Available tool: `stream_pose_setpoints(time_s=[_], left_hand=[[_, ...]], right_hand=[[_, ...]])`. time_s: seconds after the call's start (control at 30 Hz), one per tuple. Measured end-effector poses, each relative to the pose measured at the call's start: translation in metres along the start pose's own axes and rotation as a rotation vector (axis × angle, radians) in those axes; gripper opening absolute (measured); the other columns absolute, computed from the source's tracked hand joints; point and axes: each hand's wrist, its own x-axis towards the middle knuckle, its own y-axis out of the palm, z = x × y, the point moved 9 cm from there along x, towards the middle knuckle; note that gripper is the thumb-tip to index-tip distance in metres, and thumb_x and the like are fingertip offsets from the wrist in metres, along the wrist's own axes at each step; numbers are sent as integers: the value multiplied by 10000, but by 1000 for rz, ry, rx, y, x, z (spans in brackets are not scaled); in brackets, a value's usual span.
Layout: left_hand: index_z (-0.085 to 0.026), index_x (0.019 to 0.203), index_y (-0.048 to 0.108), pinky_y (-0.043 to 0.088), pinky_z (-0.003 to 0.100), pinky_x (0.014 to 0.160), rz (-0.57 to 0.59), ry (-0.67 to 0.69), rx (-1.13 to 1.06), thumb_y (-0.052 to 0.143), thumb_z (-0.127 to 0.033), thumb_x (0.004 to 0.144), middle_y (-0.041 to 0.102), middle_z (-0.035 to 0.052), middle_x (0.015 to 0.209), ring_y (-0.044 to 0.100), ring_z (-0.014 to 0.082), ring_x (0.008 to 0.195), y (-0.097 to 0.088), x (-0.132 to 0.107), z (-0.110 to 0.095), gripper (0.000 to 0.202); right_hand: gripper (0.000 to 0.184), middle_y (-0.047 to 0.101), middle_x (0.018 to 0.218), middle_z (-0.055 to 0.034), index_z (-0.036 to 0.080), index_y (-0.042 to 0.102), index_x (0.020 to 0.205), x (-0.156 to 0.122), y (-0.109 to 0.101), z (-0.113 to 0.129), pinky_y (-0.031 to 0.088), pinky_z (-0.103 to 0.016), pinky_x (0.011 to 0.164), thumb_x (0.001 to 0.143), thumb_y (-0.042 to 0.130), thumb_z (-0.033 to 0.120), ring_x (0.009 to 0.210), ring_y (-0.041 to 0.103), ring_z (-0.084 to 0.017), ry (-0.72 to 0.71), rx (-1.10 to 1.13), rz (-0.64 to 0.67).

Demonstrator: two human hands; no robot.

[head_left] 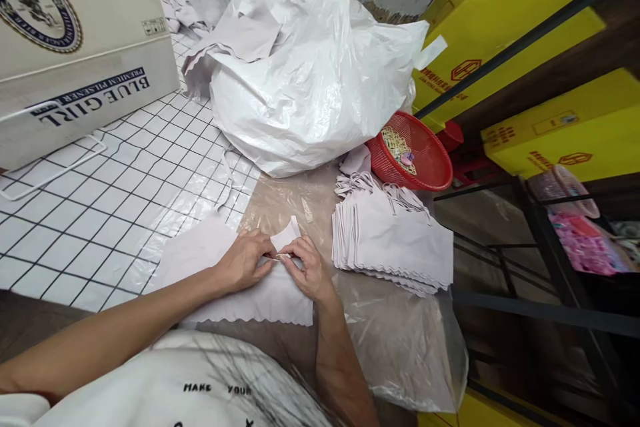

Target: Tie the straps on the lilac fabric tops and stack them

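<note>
A pale lilac-grey fabric piece point(255, 303) with a scalloped edge lies flat in front of me, with a narrow strap end sticking up between my hands. My left hand point(245, 260) rests on it, thumb and fingers pinched together. My right hand point(309, 270) pinches at the same spot from the other side. Between the fingertips shows a small, thin, pale bit; whether it is strap or a separate part I cannot tell. To the right lies a neat stack of similar fabric pieces point(400, 233), their straps bunched at the far end.
Behind my hands sits a bulging white plastic bag point(310, 93) with fabric at its opening. A red basket point(435, 153) holds cream-coloured small parts. A carton point(90, 47) stands left on the grid-patterned cover point(125, 213). Yellow boxes point(505, 20) and a dark metal rack point(545, 240) are at right.
</note>
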Motion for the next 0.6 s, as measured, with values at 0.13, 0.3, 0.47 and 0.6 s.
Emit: stream_pose_setpoints(time_s=[0.13, 0.3, 0.47, 0.6], left_hand=[[-169, 869, 680, 369, 385, 811, 13, -25, 68, 687, -209, 795, 680, 54, 873, 558, 241, 899, 3, -1, 2, 84], [-168, 754, 663, 358, 383, 794, -1, -20, 106, 640, -215, 850, 659, 56, 792, 564, 238, 868, 5, 1, 1, 110], [-162, 749, 679, 368, 383, 798, 48, -70, 106, 657, -200, 819, 676, 60, 798, 574, 242, 870, 7, 4, 3, 83], [-148, 751, 700, 376, 396, 820, 69, -106, 93, 657, -194, 809, 693, 77, 815, 585, 252, 891, 7, 4, 4, 86]], right_hand=[[128, 636, 827, -34, 230, 697, 891, -1, -1, -2, 455, -364, 805, 941, 589, 278, 863, 554, -199, 53, 65, -67], [139, 633, 804, -24, 237, 733, 876, -1, 5, -3, 433, -383, 837, 924, 622, 304, 857, 549, -200, 57, 62, -91], [120, 637, 787, -17, 238, 746, 866, -1, 7, -4, 417, -374, 832, 911, 645, 285, 836, 543, -189, 58, 55, -65], [107, 647, 793, -26, 238, 748, 874, -2, 7, -3, 409, -383, 852, 907, 648, 261, 854, 544, -195, 64, 43, -32]])
